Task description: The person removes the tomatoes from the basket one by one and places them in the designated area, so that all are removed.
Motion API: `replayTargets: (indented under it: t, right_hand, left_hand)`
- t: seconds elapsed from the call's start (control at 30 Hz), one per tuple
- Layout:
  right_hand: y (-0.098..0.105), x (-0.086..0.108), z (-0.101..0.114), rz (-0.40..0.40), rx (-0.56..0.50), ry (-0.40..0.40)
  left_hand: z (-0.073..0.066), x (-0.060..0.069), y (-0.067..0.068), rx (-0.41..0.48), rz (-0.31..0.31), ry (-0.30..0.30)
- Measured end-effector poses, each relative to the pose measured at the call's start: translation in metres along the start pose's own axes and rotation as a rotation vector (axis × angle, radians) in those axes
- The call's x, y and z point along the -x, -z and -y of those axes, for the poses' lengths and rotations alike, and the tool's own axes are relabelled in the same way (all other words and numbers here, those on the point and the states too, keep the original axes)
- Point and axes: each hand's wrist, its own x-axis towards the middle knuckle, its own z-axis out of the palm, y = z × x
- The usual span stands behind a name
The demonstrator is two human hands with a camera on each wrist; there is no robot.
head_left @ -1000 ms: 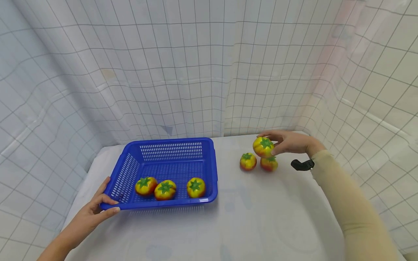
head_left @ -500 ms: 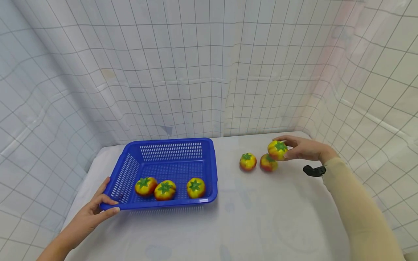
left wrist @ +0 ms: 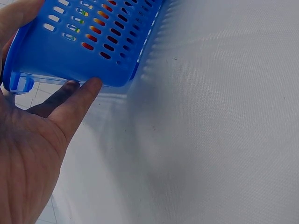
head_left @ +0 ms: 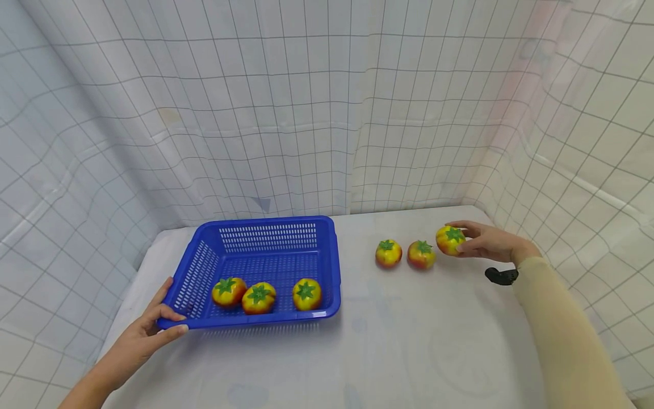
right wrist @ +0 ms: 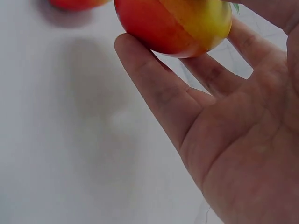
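Observation:
My right hand point(head_left: 493, 243) holds a red-and-yellow fruit point(head_left: 450, 241) with a green star-shaped cap between thumb and fingers, raised slightly over the table. In the right wrist view the same fruit point(right wrist: 175, 23) rests against the fingers. Left of it, two like fruits point(head_left: 389, 254) stand side by side on the table. My left hand point(head_left: 140, 335) grips the near left corner of a blue plastic basket point(head_left: 250, 321), thumb outside. The left wrist view shows the slotted basket wall point(left wrist: 93, 60) against the fingers. Three more such fruits point(head_left: 259, 298) lie along the basket's near side.
A white cloth covers the table point(head_left: 388, 352). White grid-patterned curtains point(head_left: 286, 113) hang close at the back and both sides. A black wristband point(head_left: 502, 276) shows by the right sleeve.
My right hand has carried the fruit to the right and slightly down, from above the two table fruits to beside them. The left hand and basket have stayed put.

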Motion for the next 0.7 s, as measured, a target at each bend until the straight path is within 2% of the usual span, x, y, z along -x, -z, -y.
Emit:
replayTargets:
  t: [0.27,0.7]
  right_hand:
    - [0.004,0.002,-0.021,-0.052,-0.028,-0.051]
    - [0.005,0.0,-0.032,-0.07,0.02,-0.061]
  left_hand:
    - [-0.002,0.0,0.0,-0.001,0.002,0.007]
    - [-0.001,0.0,0.0,-0.008,0.003,0.0]
